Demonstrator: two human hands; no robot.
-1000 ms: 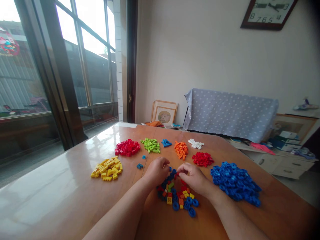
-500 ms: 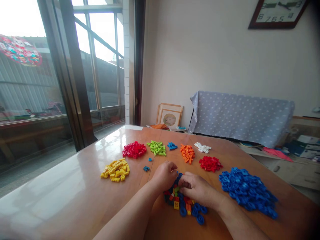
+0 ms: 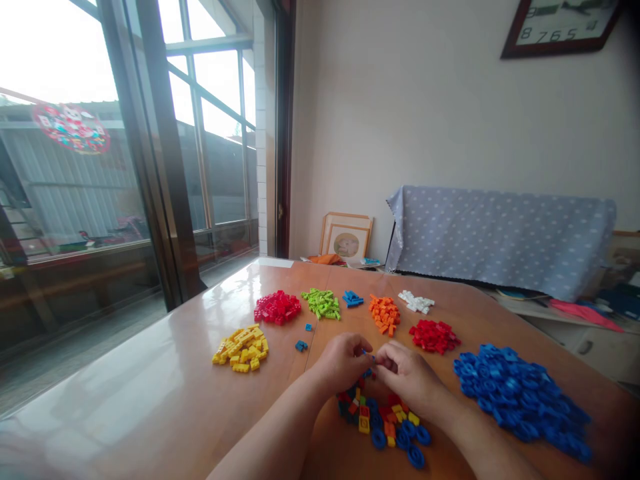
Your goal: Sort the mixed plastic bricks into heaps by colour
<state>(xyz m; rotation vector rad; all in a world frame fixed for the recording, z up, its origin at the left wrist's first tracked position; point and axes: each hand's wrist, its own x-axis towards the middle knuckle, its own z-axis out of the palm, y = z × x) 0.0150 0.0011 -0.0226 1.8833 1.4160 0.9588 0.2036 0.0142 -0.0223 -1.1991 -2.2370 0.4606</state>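
Observation:
My left hand (image 3: 343, 363) and my right hand (image 3: 407, 375) meet above a mixed pile of small bricks (image 3: 383, 420) on the wooden table (image 3: 150, 400). Both hands have their fingers pinched together on a small blue brick (image 3: 371, 356) held between them. The mixed pile shows blue, red, yellow and orange pieces. Sorted heaps lie around it: yellow (image 3: 241, 347), red (image 3: 277, 307), green (image 3: 323, 303), small blue (image 3: 353, 298), orange (image 3: 384, 313), white (image 3: 416, 302), a second red heap (image 3: 434, 335) and a large blue heap (image 3: 520, 390).
Two loose blue bricks (image 3: 301, 344) lie between the yellow heap and my left hand. Large windows (image 3: 125, 167) run along the left. A dotted grey cloth (image 3: 500, 233) covers furniture behind the table, with framed pictures (image 3: 346, 240) against the wall and a clock (image 3: 560, 27) above.
Both hands have lifted slightly off the mixed pile and now pinch a small blue piece between them. The camera has tilted and shifted, so everything sits lower and further right.

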